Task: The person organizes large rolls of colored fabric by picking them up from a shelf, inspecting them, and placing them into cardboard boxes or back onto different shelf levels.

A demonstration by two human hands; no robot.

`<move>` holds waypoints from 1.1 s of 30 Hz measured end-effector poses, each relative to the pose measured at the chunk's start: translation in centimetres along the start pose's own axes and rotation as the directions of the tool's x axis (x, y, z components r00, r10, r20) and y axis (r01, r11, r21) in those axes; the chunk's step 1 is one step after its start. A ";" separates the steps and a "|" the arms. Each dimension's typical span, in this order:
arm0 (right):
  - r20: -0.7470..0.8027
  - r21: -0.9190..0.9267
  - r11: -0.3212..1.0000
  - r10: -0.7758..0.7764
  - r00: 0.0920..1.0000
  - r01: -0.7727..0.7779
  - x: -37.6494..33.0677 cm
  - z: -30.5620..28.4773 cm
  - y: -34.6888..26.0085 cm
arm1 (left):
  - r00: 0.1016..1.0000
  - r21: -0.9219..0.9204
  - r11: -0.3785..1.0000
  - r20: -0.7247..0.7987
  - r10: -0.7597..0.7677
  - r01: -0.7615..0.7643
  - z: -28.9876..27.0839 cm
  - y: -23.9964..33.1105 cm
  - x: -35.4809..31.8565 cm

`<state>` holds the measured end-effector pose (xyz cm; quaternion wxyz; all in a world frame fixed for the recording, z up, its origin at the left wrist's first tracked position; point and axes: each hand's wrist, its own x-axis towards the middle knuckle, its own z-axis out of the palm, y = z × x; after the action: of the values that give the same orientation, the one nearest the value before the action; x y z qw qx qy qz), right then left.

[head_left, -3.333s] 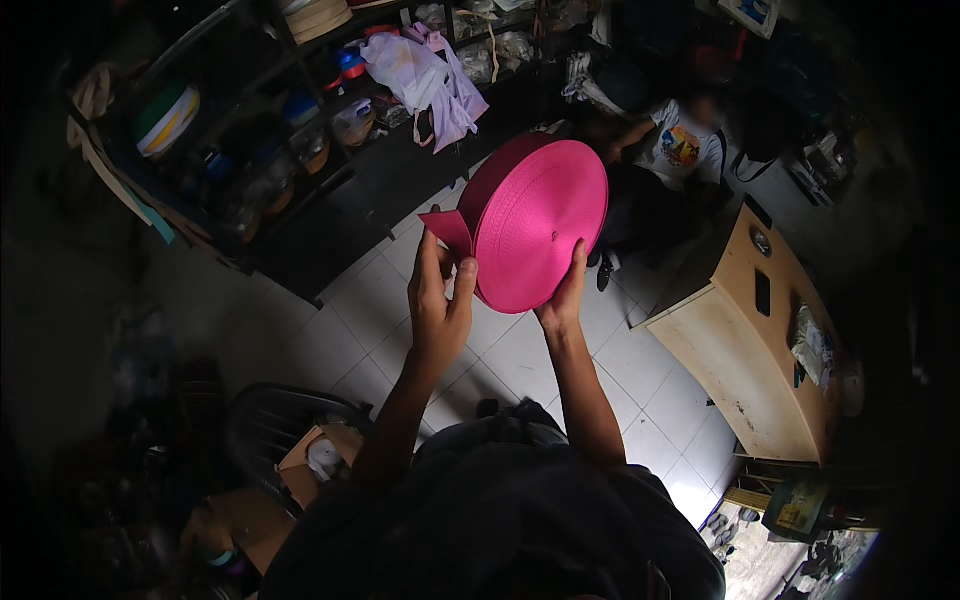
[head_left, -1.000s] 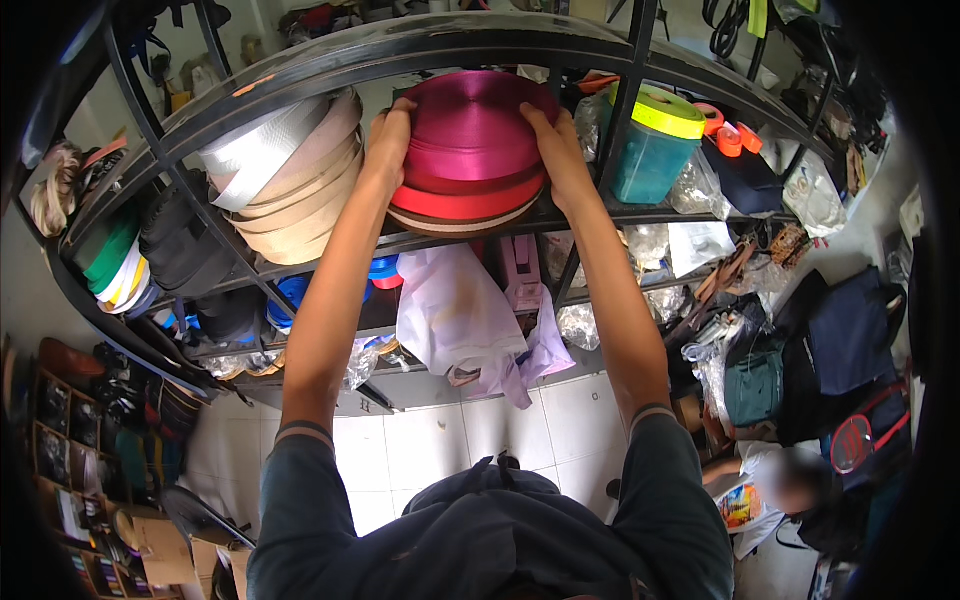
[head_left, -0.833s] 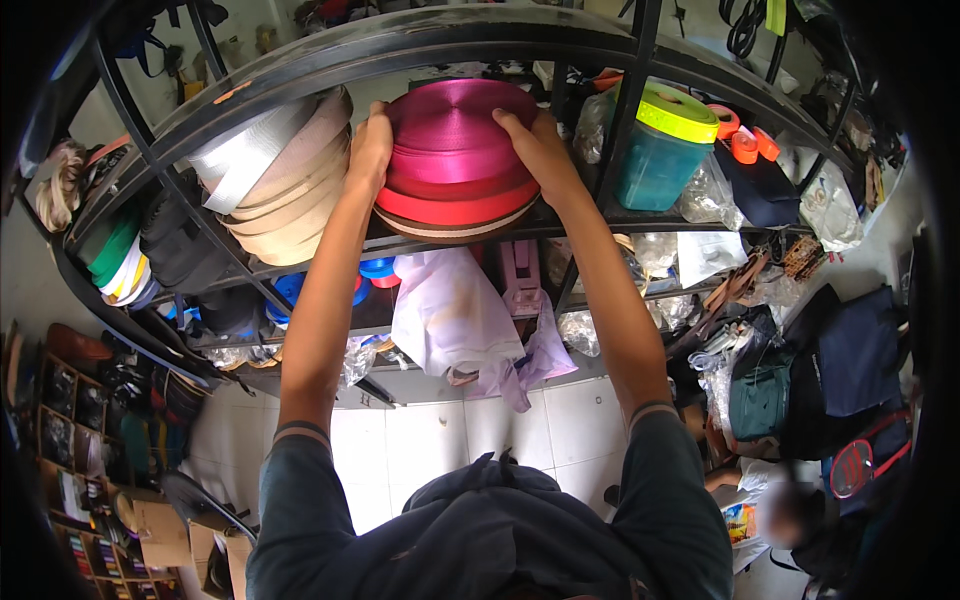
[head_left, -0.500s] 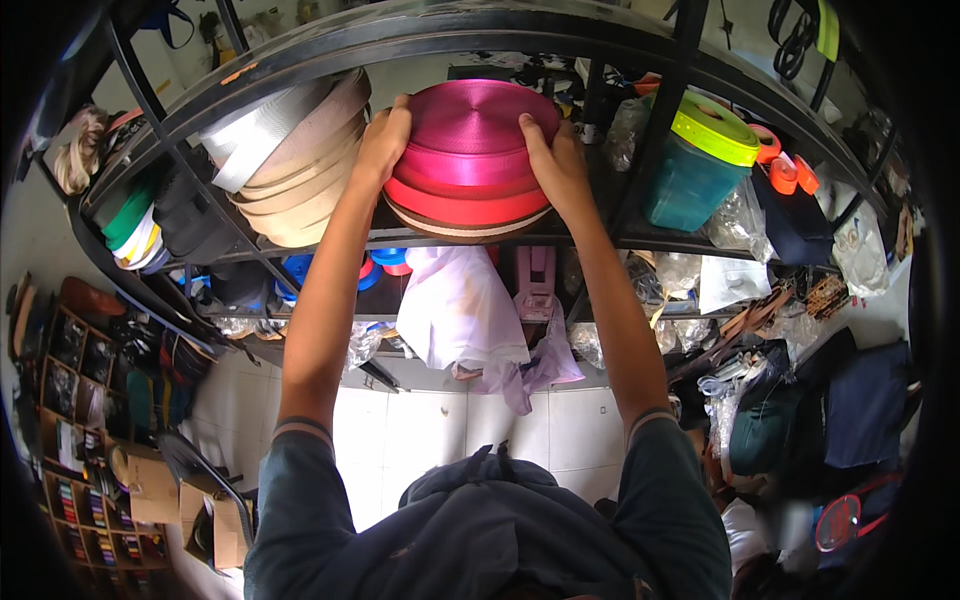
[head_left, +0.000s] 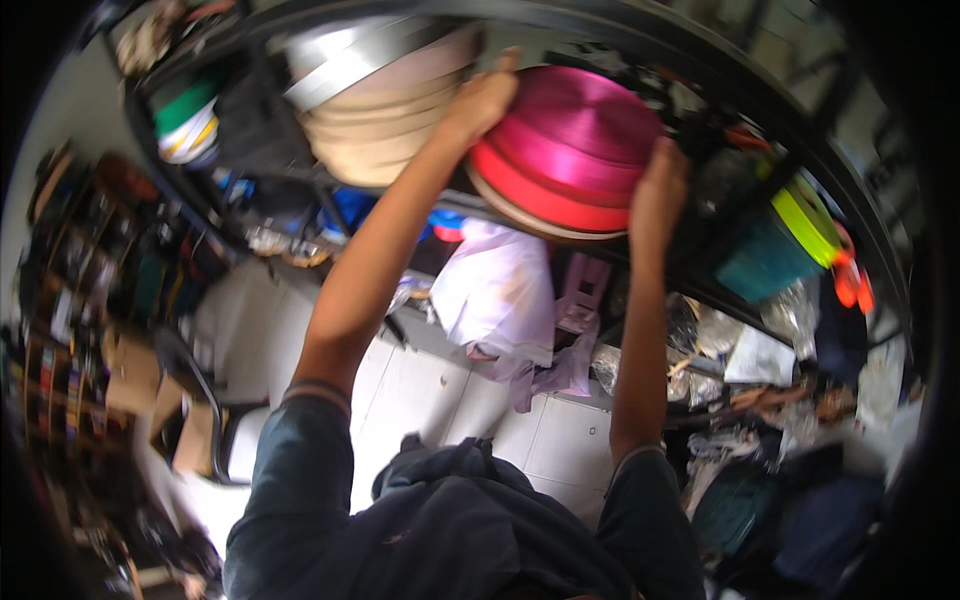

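In the head view, seemingly steadying a pink roll [head_left: 590, 112] between left hand [head_left: 486, 100] and right hand [head_left: 661, 185], calling for even pressure next. Looks round, glossy, tightly wound, above a red roll [head_left: 565, 200] on a black shelf [head_left: 640, 32]. Cannot tell, through blur, if pinching or just touching with the fingers.

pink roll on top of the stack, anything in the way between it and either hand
Nothing visible: the left hand is at the left edge of the pink roll, the right hand at its right edge. The red roll lies below it, not between.
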<state>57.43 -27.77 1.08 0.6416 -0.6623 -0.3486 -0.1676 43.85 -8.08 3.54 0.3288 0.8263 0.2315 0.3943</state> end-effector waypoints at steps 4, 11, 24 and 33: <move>-0.085 0.069 0.984 -0.160 0.983 0.166 -4.0 -1.3 -1.6 | 0.991 0.013 0.991 -0.037 -0.132 0.132 -2.1 6.0 -5.1; 0.203 0.427 0.834 -0.466 0.861 0.350 -21.1 2.1 -7.4 | 0.969 -0.243 0.966 -0.247 0.022 -0.084 -8.0 1.7 -26.1; 0.734 0.497 0.525 -0.679 0.011 -0.691 -56.6 16.0 -29.0 | 0.449 -0.500 0.832 -0.702 -0.552 0.241 -28.0 -5.4 -56.7; 0.623 -0.250 0.252 -0.697 -0.355 -0.935 -72.4 21.1 -34.9 | 0.433 0.180 0.788 -0.893 -0.120 0.589 -35.2 -7.4 -67.8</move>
<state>-21.71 -27.60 -24.36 0.2628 -0.0225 -0.4508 0.8528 -24.80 -33.89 -19.01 0.0409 0.5080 0.6230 0.5934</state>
